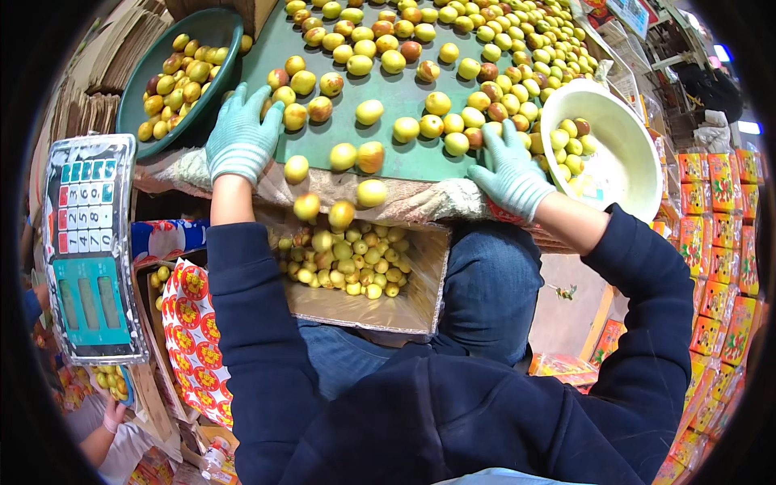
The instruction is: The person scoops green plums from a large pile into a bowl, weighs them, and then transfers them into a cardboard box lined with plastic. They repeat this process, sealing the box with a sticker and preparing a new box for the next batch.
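My left hand [244, 134], in a pale green knitted glove, lies with fingers apart at the near left of the green tabletop [388, 130]. Its thumb and fingertips are beside a few yellow-green jujubes [295, 116] with reddish patches. In a matching glove, my right hand [512, 171] spreads over the near right edge, its fingertips at more jujubes [456, 144]. Between the hands, several fruits [371, 193] are at and over the cloth-covered edge [424, 203], some apparently in mid-fall. Below them, a plastic-lined cardboard box [364, 312] on my lap holds many jujubes [351, 260].
A dark green basin [227, 30] of jujubes stands left, a cream basin [630, 163] with some fruit right. A scale with keypad [91, 242] is at far left. Stacked printed boxes [718, 242] line the right side. Another person's gloved hand [114, 415] shows lower left.
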A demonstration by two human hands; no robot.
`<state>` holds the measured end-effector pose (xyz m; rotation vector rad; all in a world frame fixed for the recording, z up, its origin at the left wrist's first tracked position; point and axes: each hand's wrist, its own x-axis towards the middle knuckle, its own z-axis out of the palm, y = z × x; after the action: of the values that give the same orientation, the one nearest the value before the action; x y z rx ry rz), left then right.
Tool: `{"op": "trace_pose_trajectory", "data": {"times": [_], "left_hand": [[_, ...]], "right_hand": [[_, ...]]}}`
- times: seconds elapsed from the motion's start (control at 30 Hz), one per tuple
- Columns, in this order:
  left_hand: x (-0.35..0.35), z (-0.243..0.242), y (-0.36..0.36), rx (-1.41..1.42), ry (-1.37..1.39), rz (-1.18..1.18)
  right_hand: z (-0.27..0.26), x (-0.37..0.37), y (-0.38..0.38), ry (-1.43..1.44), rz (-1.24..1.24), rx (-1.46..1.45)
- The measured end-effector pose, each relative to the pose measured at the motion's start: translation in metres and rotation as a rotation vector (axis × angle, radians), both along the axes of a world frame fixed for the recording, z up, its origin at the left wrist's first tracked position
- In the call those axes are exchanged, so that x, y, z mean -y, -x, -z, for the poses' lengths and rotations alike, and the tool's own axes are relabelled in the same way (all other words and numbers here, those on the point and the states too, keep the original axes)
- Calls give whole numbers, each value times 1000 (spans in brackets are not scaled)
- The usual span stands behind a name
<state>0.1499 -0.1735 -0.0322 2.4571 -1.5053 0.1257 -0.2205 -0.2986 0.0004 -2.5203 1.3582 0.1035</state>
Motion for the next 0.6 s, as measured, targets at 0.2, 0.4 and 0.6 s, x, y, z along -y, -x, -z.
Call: {"op": "trace_pose_trajectory", "data": {"times": [0.2,0.4,0.6], "left_hand": [[-11,-28,18,-397,73,162],[-26,-26,10,-773,134,83],[-9,-13,5,-291,264,180]], "right_hand": [[-27,-22,-32,-334,-299,254],[-18,93,-59,130,32,427],[3,157,-71,-114,378,27]]}}
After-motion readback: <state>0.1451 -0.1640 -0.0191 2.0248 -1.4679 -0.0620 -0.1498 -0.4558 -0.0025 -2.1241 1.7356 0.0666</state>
